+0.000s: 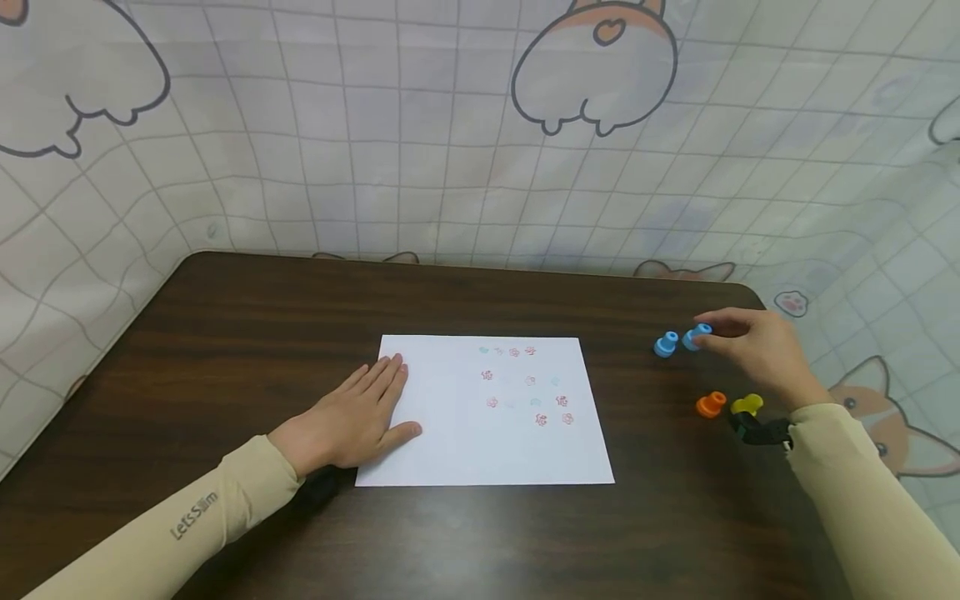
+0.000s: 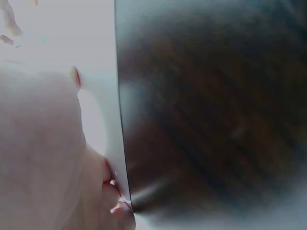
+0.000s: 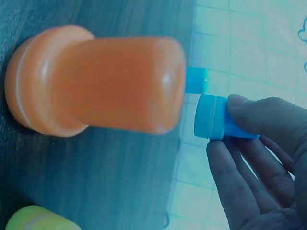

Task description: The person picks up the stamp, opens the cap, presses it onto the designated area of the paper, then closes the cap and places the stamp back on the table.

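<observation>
My left hand [image 1: 356, 421] lies flat with fingers spread on the left side of a white sheet of paper [image 1: 450, 454]. Small red and pale blue stamp prints [image 1: 541, 419] dot the sheet's right half. Over at the table's right side, my right hand [image 1: 768, 354] pinches a blue stamp [image 3: 211, 117] between thumb and fingers. Just left of it stands a second blue stamp [image 1: 665, 345]. Nearer to me, below the right hand, are an orange stamp [image 1: 711, 405] and a yellow stamp [image 1: 747, 404]. The left wrist view shows the palm and paper edge [image 2: 119, 96], overexposed.
Everything rests on a dark wood-grain table [image 1: 247, 333] with rounded far corners. A pale grid-patterned cloth [image 1: 420, 167] with cartoon animals hangs behind it and along both sides. A dark device [image 1: 759, 430] sits at the right wrist, close by the yellow stamp.
</observation>
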`<act>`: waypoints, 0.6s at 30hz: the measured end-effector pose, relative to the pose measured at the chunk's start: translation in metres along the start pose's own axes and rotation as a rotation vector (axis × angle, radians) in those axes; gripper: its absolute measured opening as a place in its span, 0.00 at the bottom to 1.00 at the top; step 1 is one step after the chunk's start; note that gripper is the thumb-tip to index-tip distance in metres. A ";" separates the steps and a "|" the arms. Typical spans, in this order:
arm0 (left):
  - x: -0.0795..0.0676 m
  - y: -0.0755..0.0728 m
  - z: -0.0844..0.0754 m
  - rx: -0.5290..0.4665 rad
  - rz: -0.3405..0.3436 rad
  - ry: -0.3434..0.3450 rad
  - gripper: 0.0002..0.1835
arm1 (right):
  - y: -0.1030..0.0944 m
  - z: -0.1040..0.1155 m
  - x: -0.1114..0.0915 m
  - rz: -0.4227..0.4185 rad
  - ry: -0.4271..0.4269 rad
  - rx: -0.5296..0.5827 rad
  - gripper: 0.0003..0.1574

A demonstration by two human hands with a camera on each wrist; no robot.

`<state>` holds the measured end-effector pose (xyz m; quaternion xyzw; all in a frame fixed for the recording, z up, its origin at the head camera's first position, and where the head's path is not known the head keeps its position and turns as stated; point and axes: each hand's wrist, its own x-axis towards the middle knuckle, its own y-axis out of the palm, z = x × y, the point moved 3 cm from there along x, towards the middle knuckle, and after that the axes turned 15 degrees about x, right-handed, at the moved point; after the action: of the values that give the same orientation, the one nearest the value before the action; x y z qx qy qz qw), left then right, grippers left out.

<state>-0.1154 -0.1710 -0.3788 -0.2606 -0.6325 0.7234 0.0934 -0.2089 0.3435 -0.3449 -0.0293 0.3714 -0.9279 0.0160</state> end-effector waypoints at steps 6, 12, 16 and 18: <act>0.000 0.000 0.000 0.004 0.000 -0.002 0.48 | -0.004 0.007 -0.003 -0.030 -0.059 0.001 0.31; 0.000 -0.001 0.000 0.004 0.005 -0.005 0.48 | -0.007 0.018 -0.006 -0.059 -0.127 0.021 0.26; 0.001 -0.001 -0.001 0.003 0.004 -0.002 0.48 | -0.009 0.027 -0.009 -0.075 -0.154 0.035 0.25; 0.001 -0.001 -0.001 0.004 0.005 -0.001 0.48 | -0.009 0.032 -0.011 -0.085 -0.175 0.047 0.23</act>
<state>-0.1157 -0.1691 -0.3782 -0.2615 -0.6306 0.7249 0.0917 -0.1959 0.3288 -0.3157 -0.1256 0.3453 -0.9300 0.0098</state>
